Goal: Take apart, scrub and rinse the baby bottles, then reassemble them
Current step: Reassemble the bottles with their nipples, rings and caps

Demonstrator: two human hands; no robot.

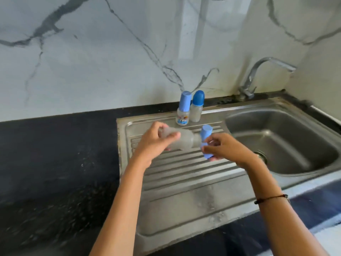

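My left hand [156,138] grips the base end of a cloudy clear baby bottle [186,140], held on its side above the steel drainboard [184,182]. My right hand [219,146] pinches the bottle's light blue collar [206,154] at the neck. A light blue cap [206,131] shows just behind the neck; whether it is attached I cannot tell. Two more bottles stand upright at the back of the drainboard: one with a light blue cap [183,109] and a printed label, one with a darker blue cap [197,106].
A steel sink basin [287,137] with a drain lies to the right, under a chrome tap [258,76]. Black stone counter [55,163] spreads to the left. A marble-patterned wall rises behind.
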